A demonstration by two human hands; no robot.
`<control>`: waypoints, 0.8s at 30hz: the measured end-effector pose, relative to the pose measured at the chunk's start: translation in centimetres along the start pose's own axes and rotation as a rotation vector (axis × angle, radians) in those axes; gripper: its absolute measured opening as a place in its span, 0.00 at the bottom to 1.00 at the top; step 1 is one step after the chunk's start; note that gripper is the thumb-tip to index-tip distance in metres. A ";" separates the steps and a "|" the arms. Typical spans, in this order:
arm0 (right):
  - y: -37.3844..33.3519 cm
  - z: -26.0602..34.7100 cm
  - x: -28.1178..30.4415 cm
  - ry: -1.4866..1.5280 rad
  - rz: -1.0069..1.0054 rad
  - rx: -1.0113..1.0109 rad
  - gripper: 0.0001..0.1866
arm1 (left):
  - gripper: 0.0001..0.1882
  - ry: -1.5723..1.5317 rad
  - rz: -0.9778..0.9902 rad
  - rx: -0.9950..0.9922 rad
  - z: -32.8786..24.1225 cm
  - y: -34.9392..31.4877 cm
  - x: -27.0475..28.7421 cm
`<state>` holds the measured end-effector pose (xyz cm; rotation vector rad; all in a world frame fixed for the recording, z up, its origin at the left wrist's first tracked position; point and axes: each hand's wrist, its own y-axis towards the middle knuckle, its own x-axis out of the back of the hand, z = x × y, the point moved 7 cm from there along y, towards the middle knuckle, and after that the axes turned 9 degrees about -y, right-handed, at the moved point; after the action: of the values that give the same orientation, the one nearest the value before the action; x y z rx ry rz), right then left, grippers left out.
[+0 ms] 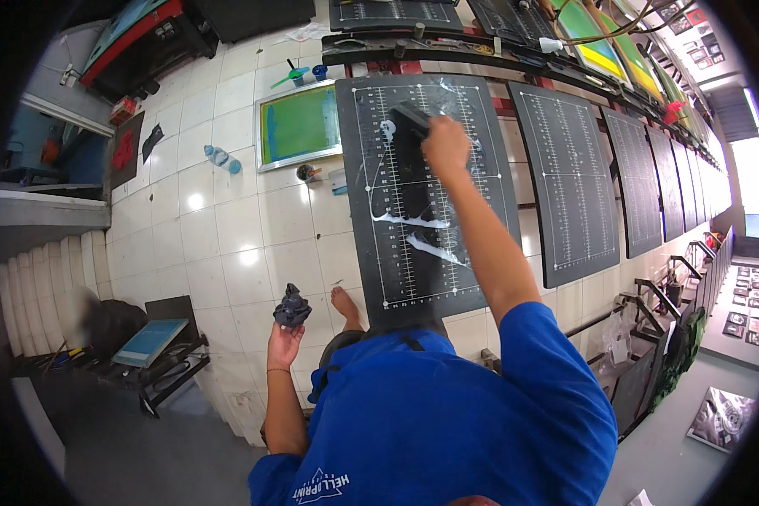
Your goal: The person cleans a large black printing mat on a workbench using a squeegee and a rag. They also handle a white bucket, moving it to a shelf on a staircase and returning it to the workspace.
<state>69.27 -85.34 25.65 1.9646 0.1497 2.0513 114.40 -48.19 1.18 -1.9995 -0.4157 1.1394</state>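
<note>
My right hand [447, 148] is closed on a dark, flat scraper [411, 119], reaching to the far half of a grey printing board [489, 244]. The scraper lies against the board; its exact edge is hard to make out. White measuring marks run along the board. Two streaks of white paste [433, 247] cross its near half, with a darker, wet-looking band around them. Off the board's left side, my left hand [285, 341] is turned palm up and holds a crumpled dark cloth [292, 308] above the tiled floor.
A framed green screen [299, 125] lies left of the board, near a blue cup [320, 72] and a small dark jar [304, 173]. A plastic bottle [223, 158] lies farther left. More grey boards [565, 177] line up to the right, and a metal rail [481, 61] runs behind.
</note>
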 end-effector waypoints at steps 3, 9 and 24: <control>-6.2 6.5 0.2 0.047 0.078 0.309 0.11 | 0.19 -0.005 -0.157 -0.006 1.7 -1.1 4.4; -14.9 -2.7 4.1 0.133 0.201 0.280 0.27 | 0.18 -0.059 -0.292 0.059 4.1 -2.4 11.0; 1.8 6.3 -2.0 0.020 0.034 0.272 0.20 | 0.25 -0.088 0.263 -0.209 -2.4 -1.2 -10.3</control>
<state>75.31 -88.42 24.61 2.1143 0.4227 2.1698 110.92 -54.82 8.72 -2.2413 -0.3336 1.3985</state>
